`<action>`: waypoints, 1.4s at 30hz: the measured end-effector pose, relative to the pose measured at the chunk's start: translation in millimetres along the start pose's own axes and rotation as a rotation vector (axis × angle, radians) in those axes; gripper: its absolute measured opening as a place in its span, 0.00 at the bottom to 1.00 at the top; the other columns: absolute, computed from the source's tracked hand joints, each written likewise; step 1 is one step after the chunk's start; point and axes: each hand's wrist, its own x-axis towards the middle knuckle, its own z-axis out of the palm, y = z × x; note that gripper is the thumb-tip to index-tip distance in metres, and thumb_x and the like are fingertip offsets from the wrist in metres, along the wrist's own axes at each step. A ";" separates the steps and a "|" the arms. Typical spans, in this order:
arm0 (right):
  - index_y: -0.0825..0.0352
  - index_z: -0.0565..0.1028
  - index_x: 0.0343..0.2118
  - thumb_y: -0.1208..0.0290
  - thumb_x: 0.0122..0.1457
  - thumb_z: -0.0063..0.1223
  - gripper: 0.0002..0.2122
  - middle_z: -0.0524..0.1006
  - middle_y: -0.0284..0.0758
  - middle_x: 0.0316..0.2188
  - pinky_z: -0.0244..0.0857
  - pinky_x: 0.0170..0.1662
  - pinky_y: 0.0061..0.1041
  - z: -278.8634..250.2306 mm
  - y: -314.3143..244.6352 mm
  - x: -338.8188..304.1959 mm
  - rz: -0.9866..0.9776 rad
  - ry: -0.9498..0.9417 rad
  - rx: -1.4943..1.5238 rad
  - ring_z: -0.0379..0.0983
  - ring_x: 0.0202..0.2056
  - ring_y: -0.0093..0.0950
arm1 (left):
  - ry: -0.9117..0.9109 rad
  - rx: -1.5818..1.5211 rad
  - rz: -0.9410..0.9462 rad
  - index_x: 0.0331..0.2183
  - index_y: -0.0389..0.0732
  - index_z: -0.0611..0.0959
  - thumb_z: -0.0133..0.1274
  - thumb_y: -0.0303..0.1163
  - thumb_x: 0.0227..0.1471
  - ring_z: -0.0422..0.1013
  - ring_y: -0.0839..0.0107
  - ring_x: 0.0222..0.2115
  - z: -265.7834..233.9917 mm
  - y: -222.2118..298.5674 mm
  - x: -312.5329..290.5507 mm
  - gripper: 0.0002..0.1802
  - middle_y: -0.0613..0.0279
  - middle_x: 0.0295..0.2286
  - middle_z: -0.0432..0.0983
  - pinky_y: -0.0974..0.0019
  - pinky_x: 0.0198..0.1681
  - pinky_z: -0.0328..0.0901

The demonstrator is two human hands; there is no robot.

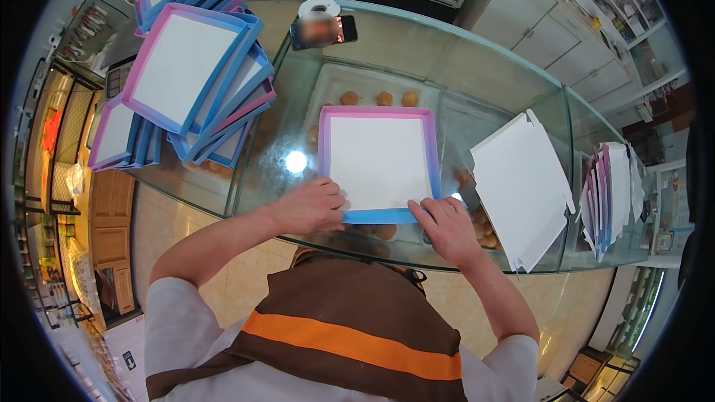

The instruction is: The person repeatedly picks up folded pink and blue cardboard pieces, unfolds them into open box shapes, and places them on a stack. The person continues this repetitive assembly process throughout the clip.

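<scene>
A shallow cardboard box tray (381,156) with a white inside lies on the glass counter in front of me. Its far and side walls stand up, shading from pink to blue; the blue near wall faces me. At the near left corner my left hand (320,205) grips the box wall, its fingers bent over the edge. My right hand (445,225) is closed on the near right corner, thumb and fingers pressed against the wall. The fingertips of both hands are partly hidden.
Piled folded box trays (182,67) lean at the left. Flat white box blanks (521,186) lie right of the box, with more upright blanks (607,193) beyond. A phone (324,32) rests by a white round stand (319,7). Round brown pastries (384,98) show beneath the glass counter (462,52).
</scene>
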 end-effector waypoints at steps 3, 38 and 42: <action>0.61 0.71 0.59 0.82 0.51 0.50 0.28 0.74 0.36 0.42 0.66 0.49 0.35 3.5 -1.0 12.0 -0.021 -0.068 0.056 0.72 0.42 0.36 | -0.117 0.058 -0.115 0.24 0.44 0.81 0.66 0.41 0.45 0.70 0.64 0.38 -12.7 -2.5 -7.8 0.13 0.63 0.31 0.73 0.61 0.47 0.63; 0.66 0.68 0.58 0.75 0.53 0.56 0.26 0.72 0.36 0.53 0.64 0.41 0.32 29.1 -10.0 67.8 -0.144 0.104 0.124 0.74 0.46 0.31 | 0.181 -0.088 -0.183 0.40 0.42 0.79 0.65 0.35 0.47 0.69 0.58 0.41 25.4 4.5 42.2 0.18 0.61 0.37 0.73 0.57 0.47 0.66; 0.64 0.68 0.59 0.73 0.54 0.56 0.27 0.72 0.36 0.52 0.67 0.41 0.33 25.1 -9.6 79.8 -0.140 0.038 0.135 0.74 0.45 0.32 | 0.229 -0.043 -0.179 0.35 0.43 0.78 0.64 0.35 0.46 0.69 0.60 0.39 26.6 -0.9 35.9 0.15 0.61 0.35 0.72 0.59 0.45 0.66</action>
